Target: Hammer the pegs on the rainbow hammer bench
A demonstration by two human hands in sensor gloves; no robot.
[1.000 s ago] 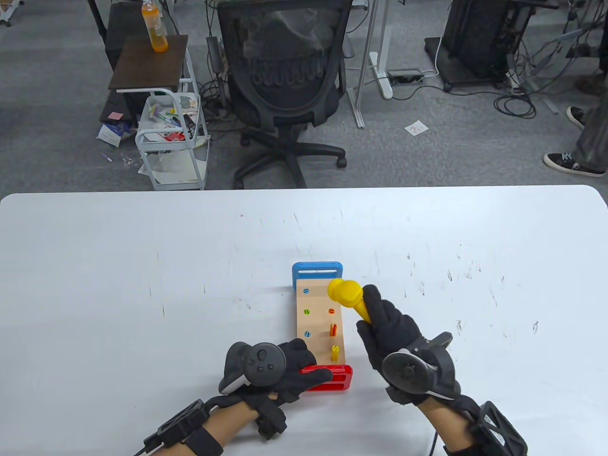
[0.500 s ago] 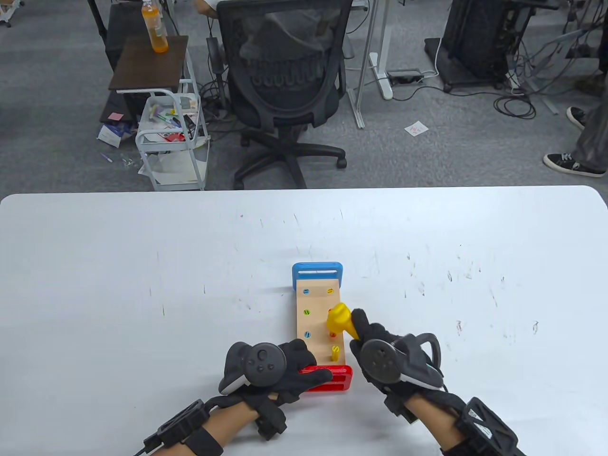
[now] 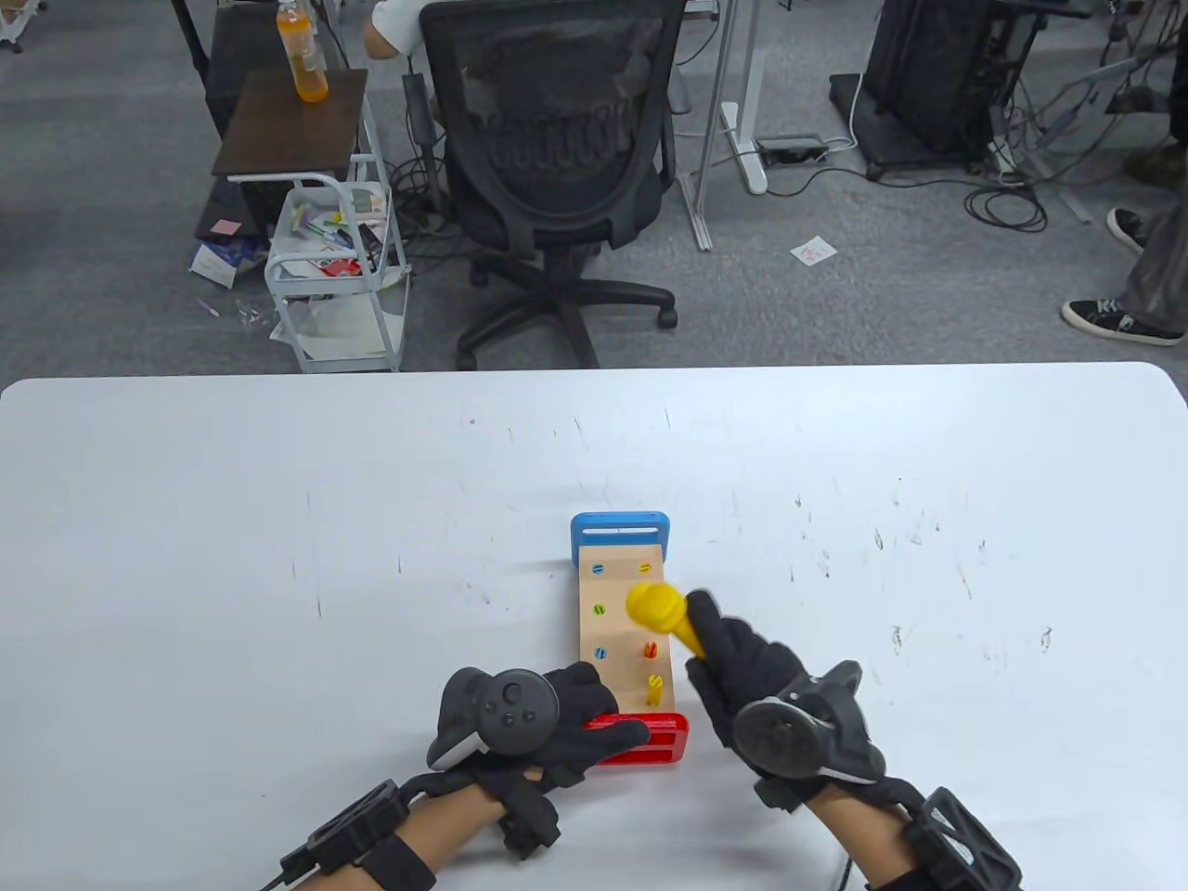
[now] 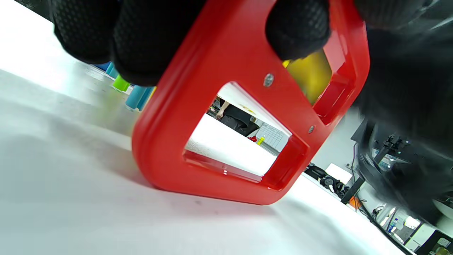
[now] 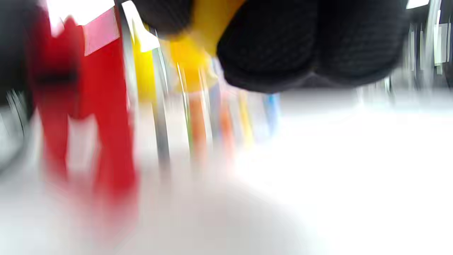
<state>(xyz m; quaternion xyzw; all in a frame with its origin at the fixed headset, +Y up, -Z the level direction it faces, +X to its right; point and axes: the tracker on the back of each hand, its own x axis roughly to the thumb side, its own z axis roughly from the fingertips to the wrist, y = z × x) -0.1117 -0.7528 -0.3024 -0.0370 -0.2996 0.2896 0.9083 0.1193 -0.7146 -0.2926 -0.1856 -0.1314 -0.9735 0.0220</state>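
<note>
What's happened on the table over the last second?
The right hand swung the yellow hammer down onto the orange peg, which now sits lower, then lifted it again. The left hand kept gripping the bench's red end; the bench stayed put.

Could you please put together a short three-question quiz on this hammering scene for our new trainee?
1. True or false: the left hand rests on the red end of the hammer bench.
2. What does the right hand grip? A) a blue peg B) the yellow hammer C) nothing
3. Fill in: the bench end farthest from the person is coloured ____.

Key
1. True; the left wrist view shows gloved fingers over the red frame.
2. B; the hammer head is above the bench's right row of pegs.
3. Blue, as the blue end shows in the table view.
</note>
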